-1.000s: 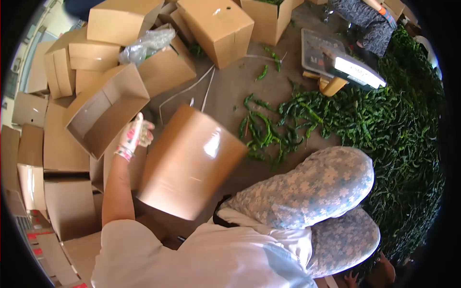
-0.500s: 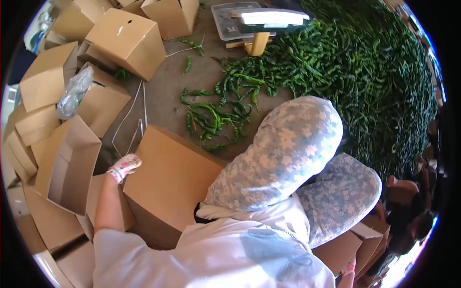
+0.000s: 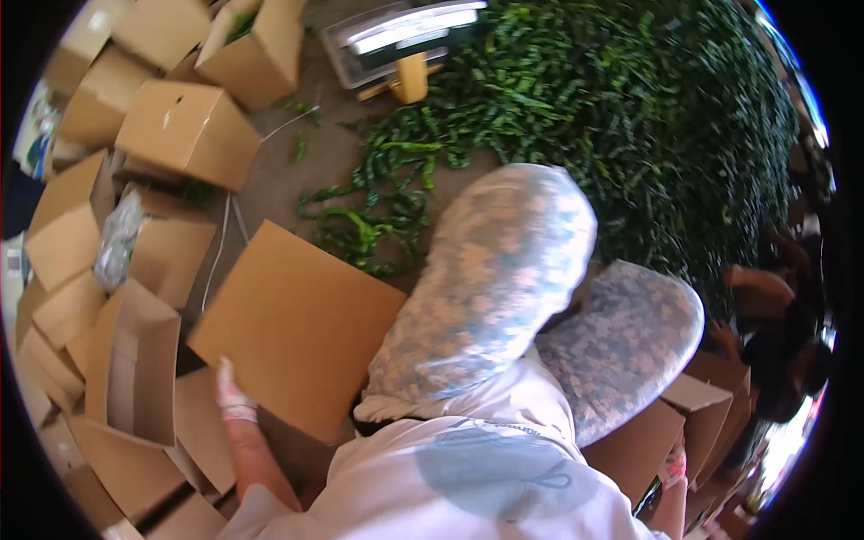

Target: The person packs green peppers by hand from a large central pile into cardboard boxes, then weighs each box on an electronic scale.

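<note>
A closed cardboard box (image 3: 297, 324) stands tilted beside my bent knee. Against its lower left edge rests my left hand (image 3: 232, 394), in a white patterned glove, fingers stretched out and pointing up along the side. My right hand (image 3: 672, 466), gloved with red marks, is at the lower right by an open-flapped cardboard box (image 3: 634, 447); its fingers are partly hidden against the cardboard. Loose green peppers (image 3: 360, 229) lie on the floor beyond the box, and a large pile of them (image 3: 630, 117) spreads to the right.
Many cardboard boxes (image 3: 184, 130) crowd the left side, one open box (image 3: 139, 369) among them. A scale (image 3: 411, 76) stands near a clear plastic crate (image 3: 346, 54). White string (image 3: 216, 256) lies on the floor. Another person (image 3: 778, 360) is at the far right.
My left hand has slid from the box's upper left corner down to its lower left edge. The box has turned. The view has shifted, and my right hand shows more.
</note>
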The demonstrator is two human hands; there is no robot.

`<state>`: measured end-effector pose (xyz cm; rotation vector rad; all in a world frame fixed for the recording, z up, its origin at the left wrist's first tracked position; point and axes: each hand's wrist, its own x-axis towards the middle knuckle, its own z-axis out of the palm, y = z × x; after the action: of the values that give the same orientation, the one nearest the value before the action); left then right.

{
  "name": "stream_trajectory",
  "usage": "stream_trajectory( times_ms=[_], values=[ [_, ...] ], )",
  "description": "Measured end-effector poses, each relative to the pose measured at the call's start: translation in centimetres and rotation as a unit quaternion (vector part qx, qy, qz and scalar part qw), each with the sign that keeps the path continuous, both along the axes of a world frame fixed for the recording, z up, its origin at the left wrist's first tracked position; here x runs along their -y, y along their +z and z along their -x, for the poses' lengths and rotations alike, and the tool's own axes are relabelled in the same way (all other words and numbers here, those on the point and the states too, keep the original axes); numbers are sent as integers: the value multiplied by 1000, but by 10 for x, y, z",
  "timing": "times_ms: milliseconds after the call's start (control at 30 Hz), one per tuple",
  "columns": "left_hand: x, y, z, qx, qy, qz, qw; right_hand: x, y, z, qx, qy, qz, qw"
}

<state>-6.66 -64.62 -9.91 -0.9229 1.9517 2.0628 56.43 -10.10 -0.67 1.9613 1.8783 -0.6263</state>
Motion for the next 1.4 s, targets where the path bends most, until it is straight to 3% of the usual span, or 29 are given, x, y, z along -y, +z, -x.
stream_trajectory(
  times_ms=[33, 67, 100, 133, 200, 333, 400, 467, 533, 567, 600, 633, 667, 700, 733, 800, 867, 1000, 1067, 1100, 1167, 1200, 1233, 1267, 1367, 1400],
  values=[
    [-37, 51, 32, -113, -91, 99, 984, 3, 1, -1, -3, 4, -2, 1000],
    [-58, 92, 56, -180, -113, 175, 961, 0, 1, -2, -8, 15, -3, 1000],
    [-85, 139, 72, -243, -103, 485, 834, 0, 3, -1, -10, 32, -3, 999],
    [-131, 209, 61, -233, -273, 377, 854, 2, 11, 12, -15, 46, -4, 999],
    [-153, 255, 80, -344, -245, 431, 798, 7, 43, 42, -21, 55, 8, 998],
    [-315, 347, 51, -612, -408, 241, 633, 3, 60, 30, -22, 28, 35, 999],
    [-399, 348, 19, -633, -499, 255, 534, 10, 63, 25, -4, 42, 32, 999],
    [-481, 348, -31, -652, -562, 360, 361, 18, 51, 25, 12, 38, 12, 999],
    [-549, 308, -56, -624, -644, 247, 367, 16, 59, 31, 25, 25, 29, 999],
    [-583, 296, -81, -598, -703, 219, 317, 18, 60, 25, 18, 38, 11, 999],
    [-603, 284, -115, -660, -688, 184, 239, 22, 63, 17, 14, 51, -9, 999],
    [-621, 279, -144, -635, -710, 232, 197, 26, 70, 9, 8, 47, -34, 998],
    [-648, 254, -157, -793, -589, 122, 96, 29, 83, 1, -4, 26, -30, 999],
    [-654, 249, -187, -745, -641, 158, 96, 36, 88, -14, -50, 33, -81, 995],
    [-661, 242, -210, -787, -598, 144, 53, 44, 94, -27, -94, 42, -133, 986],
    [-673, 229, -250, -743, -653, 137, 46, 60, 122, -43, -142, 35, -184, 972],
    [-678, 212, -269, -760, -627, 168, -9, 72, 157, -41, -177, -2, -211, 961],
    [-677, 191, -291, -733, -655, 168, -81, 59, 216, -36, -266, 57, -287, 918],
    [-678, 173, -291, -706, -684, 151, -104, 32, 231, -27, -266, 141, -372, 878],
    [-672, 172, -295, -698, -683, 172, -131, 21, 253, -6, -384, 116, -298, 866],
    [-662, 165, -302, -686, -678, 198, -174, -19, 255, 30, -449, 134, -265, 843],
    [-659, 159, -304, -684, -675, 202, -191, -45, 239, 45, -401, 178, -311, 843],
    [-654, 153, -306, -691, -654, 224, -211, -62, 247, 68, -381, 196, -277, 860],
    [-649, 153, -307, -682, -657, 230, -222, -91, 229, 85, -380, 244, -288, 845],
    [-648, 146, -306, -698, -659, 210, -188, -144, 195, 136, -287, 260, -174, 905],
    [-652, 144, -304, -677, -680, 220, -175, -151, 185, 140, -292, 263, -166, 904]
  ],
)
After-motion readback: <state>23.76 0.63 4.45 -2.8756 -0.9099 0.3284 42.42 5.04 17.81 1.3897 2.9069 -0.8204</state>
